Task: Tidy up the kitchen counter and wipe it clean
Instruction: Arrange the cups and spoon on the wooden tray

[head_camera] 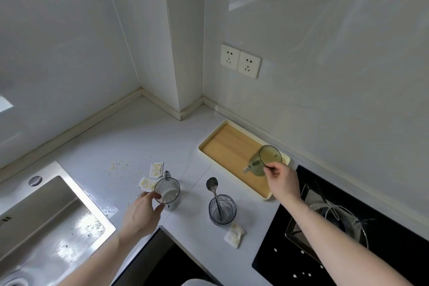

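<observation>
Left hand point(141, 212) grip pinching clear ribbed glass point(167, 193) left of wooden tray point(229, 146); right hand point(282, 180) grip pinching green-tinted glass point(267, 160) over tray.

Three glasses point(167, 193), one spoon point(214, 195), three torn packets point(156, 169), one tray point(229, 146), two sockets point(240, 61)

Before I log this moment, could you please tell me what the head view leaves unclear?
- Steel sink: cut off by the left and bottom edges.
- Print on the torn white-and-yellow sachets: too small.
- Black stovetop: partly hidden by the right forearm, cut off at right.
- Clear measuring cup in right hand: contents blurred.
</observation>
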`<control>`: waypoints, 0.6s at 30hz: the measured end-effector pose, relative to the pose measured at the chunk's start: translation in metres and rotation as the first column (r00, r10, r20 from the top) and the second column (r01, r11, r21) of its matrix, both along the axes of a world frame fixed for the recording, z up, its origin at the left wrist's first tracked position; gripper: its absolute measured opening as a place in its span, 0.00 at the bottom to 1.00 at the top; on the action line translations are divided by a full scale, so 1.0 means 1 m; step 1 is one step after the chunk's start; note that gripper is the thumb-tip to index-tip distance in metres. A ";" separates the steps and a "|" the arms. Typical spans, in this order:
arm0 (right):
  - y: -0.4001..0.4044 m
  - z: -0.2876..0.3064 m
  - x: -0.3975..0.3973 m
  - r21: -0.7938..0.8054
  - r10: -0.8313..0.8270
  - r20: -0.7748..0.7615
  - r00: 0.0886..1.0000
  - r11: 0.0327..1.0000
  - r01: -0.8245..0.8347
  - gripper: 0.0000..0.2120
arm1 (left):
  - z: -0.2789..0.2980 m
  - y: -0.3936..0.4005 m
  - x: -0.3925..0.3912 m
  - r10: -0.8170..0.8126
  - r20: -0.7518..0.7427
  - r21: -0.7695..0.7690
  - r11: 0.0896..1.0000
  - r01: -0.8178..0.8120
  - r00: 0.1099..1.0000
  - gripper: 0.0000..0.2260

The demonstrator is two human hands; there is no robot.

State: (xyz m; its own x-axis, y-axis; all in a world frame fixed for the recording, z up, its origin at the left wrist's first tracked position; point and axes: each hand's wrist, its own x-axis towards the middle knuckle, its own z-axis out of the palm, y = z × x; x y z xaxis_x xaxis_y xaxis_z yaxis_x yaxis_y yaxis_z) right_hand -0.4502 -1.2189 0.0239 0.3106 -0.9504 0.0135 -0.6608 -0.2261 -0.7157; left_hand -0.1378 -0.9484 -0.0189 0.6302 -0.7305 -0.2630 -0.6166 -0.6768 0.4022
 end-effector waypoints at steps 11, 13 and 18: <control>-0.010 -0.038 -0.018 0.092 0.004 -0.242 0.970 0.996 0.019 0.07 | 0.010 -0.003 -0.014 -0.046 -0.167 0.054 0.997 0.055 0.985 0.21; -0.009 -0.036 -0.019 0.076 0.010 -0.240 0.971 0.997 0.009 0.08 | 0.012 -0.007 -0.019 -0.079 -0.253 0.037 0.995 0.091 0.964 0.20; 0.017 -0.028 -0.020 0.040 -0.023 -0.112 0.993 0.999 0.027 0.17 | 0.029 -0.018 -0.018 -0.041 -0.259 -0.084 0.996 0.020 0.965 0.14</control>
State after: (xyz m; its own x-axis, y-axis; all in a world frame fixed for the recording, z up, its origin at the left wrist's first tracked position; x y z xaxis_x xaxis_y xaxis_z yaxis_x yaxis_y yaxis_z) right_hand -0.4699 -1.2018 -0.0038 0.2841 -0.9570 -0.0591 -0.7418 -0.1804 -0.6459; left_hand -0.1562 -0.9659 0.0097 0.5250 -0.7734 -0.3552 -0.5033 -0.6187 0.6033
